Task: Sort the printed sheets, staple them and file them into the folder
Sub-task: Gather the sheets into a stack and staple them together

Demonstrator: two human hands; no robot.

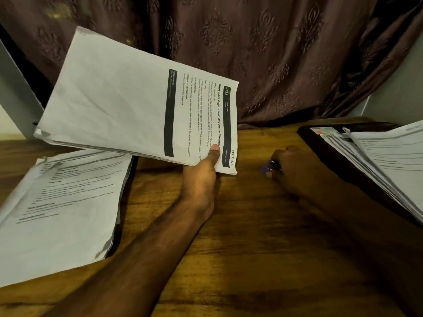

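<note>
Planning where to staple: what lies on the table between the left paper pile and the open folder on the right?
Head view: bare wooden table, crossed by both forearms; right hand rests there gripping a small blue stapler.

Open wooden tabletop [240,259] runs down the middle, wide enough to pass. Left side's blocked by a paper stack [59,202], right by the loaded folder [377,161]; a raised sheaf [128,101] overhangs the far-left.
</note>
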